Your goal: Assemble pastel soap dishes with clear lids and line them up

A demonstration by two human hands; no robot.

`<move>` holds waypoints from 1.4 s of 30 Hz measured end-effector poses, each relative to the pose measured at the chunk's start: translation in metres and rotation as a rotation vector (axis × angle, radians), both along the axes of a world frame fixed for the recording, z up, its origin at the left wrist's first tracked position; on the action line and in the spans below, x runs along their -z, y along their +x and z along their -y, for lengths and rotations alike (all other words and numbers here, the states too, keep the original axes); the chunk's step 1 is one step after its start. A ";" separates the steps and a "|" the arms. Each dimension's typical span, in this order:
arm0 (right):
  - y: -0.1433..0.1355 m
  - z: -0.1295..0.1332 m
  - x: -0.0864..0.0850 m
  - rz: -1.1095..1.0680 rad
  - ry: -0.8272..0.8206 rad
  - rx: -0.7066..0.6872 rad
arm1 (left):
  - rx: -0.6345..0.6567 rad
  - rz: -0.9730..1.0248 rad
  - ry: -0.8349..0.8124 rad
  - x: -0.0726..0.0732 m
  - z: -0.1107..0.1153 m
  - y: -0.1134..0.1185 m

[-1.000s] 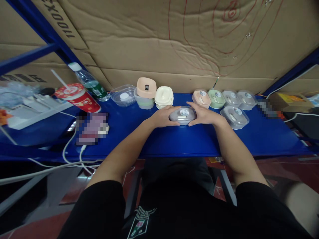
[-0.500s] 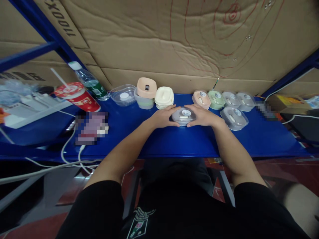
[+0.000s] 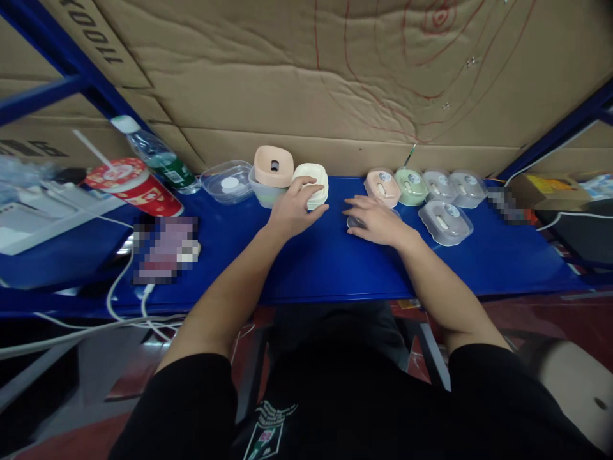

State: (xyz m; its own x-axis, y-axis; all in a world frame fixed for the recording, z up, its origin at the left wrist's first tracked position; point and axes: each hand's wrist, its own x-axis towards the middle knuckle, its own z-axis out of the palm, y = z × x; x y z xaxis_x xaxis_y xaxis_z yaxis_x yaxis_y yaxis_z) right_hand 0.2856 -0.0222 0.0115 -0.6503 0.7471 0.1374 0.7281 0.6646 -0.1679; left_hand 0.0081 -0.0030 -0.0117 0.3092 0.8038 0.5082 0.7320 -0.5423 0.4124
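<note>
My left hand (image 3: 294, 209) is over the near side of the stacked cream lids (image 3: 313, 171), its fingers apart and partly covering them. Whether the fingertips touch the top lid, I cannot tell. My right hand (image 3: 376, 220) lies spread over a small clear lidded container (image 3: 353, 222), hiding most of it. Left of the cream stack, a peach lid (image 3: 274, 165) rests on a translucent tub (image 3: 265, 195). A clear shallow container (image 3: 227, 182) with a white round label is beside that tub.
Toward the back right stand a peach-lidded container (image 3: 383, 187), a green-lidded one (image 3: 410, 186) and several clear ones, one nearer me (image 3: 445, 223). At left are a red paper cup (image 3: 143, 188) with a straw, a water bottle (image 3: 160, 156) and cables. Cardboard (image 3: 268, 76) lines the back.
My left hand has left the clear container and moved left to the cream lids. My right hand has spread over the container, which now sits slightly farther right. The view has shifted slightly.
</note>
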 end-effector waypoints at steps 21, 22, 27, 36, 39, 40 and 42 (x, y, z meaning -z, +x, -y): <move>0.017 -0.018 0.015 0.025 0.185 0.355 | -0.034 -0.232 -0.112 0.010 -0.014 -0.008; 0.015 -0.018 0.014 -0.019 0.182 0.329 | -0.037 -0.244 -0.116 0.011 -0.015 -0.007; -0.001 -0.013 0.015 -0.203 0.118 0.121 | -0.074 -0.249 -0.104 0.012 -0.017 -0.004; -0.012 -0.016 0.034 -0.314 -0.001 0.120 | -0.072 -0.137 0.059 0.006 -0.010 -0.003; -0.007 -0.023 0.035 -0.371 -0.008 0.252 | -0.019 -0.098 0.082 0.005 -0.006 0.000; -0.005 -0.026 0.035 -0.411 -0.022 0.298 | -0.001 -0.087 0.086 0.005 -0.005 0.000; -0.004 -0.031 0.035 -0.558 -0.102 0.382 | 0.029 -0.065 0.094 0.006 -0.004 0.001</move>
